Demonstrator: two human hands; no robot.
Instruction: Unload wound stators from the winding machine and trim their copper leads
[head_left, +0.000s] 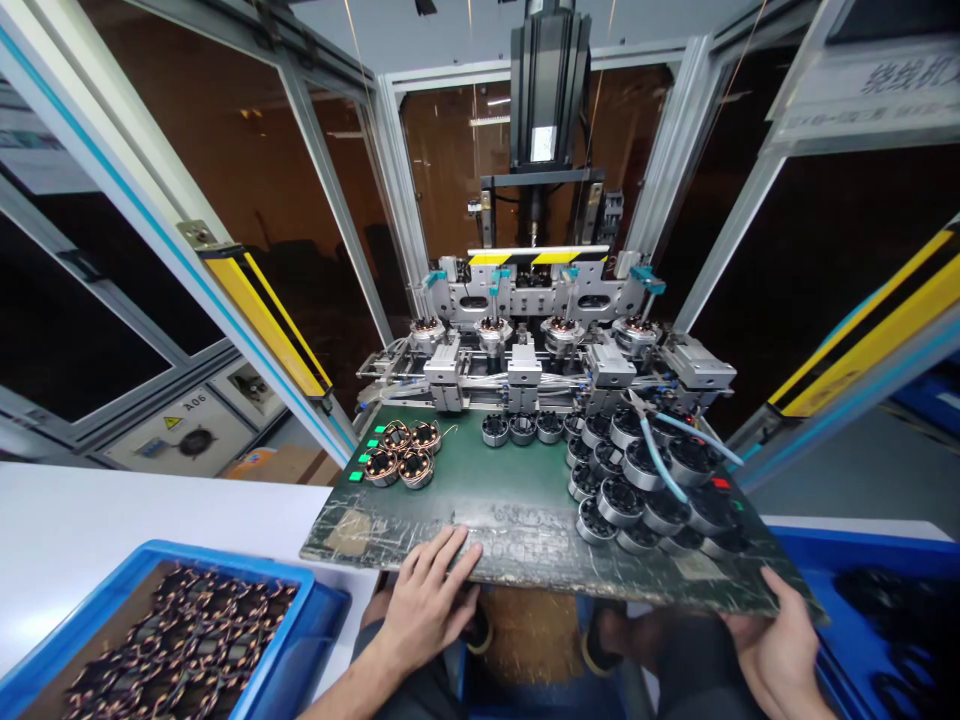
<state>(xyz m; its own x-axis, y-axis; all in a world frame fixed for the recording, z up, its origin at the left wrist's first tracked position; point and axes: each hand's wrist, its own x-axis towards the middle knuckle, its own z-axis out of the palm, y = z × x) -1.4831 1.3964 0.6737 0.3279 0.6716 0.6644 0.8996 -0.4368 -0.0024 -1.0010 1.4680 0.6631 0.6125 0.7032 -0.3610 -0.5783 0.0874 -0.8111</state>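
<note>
My left hand (426, 592) lies flat with fingers spread on the front edge of a worn green work plate (487, 500). My right hand (780, 650) rests at the plate's front right corner, fingers curled round its edge. Several copper-wound stators (401, 452) sit at the plate's left. Many bare metal stator cores (637, 480) are heaped on the right, and three more (521, 428) stand in a row at the back. Behind them a winding machine (540, 340) holds several wound stators on its spindles.
A blue bin (292, 640) full of copper-wound stators stands at my lower left on a white table (112, 520). Another blue bin (862, 620) with dark parts is at the right. Yellow light-curtain bars (262, 320) flank the machine opening. Blue hoses (675, 450) cross the cores.
</note>
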